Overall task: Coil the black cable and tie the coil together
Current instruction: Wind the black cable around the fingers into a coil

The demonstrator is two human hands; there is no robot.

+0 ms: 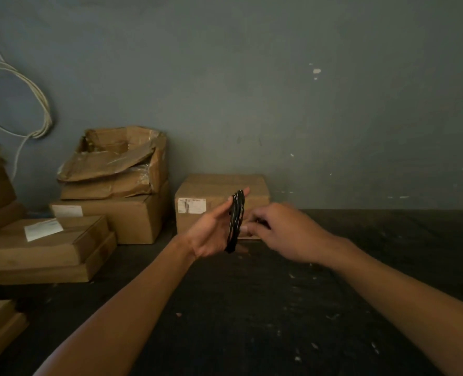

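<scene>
The black cable (235,221) is wound in several loops around my left hand (213,230), which is held up flat with its fingers straight and pointing away from me. The coil stands upright, seen edge-on, above the dark table. My right hand (282,231) is just right of the coil, blurred, its fingers pinched together close to the coil's lower right side. A short dark bit shows between those fingers; whether it is the cable's end I cannot tell.
A closed cardboard box (216,204) with a white label sits right behind the hands against the grey wall. More cardboard boxes (111,191) are stacked at the left. A white cord (39,104) hangs looped on the wall. The dark table (279,308) spreads below.
</scene>
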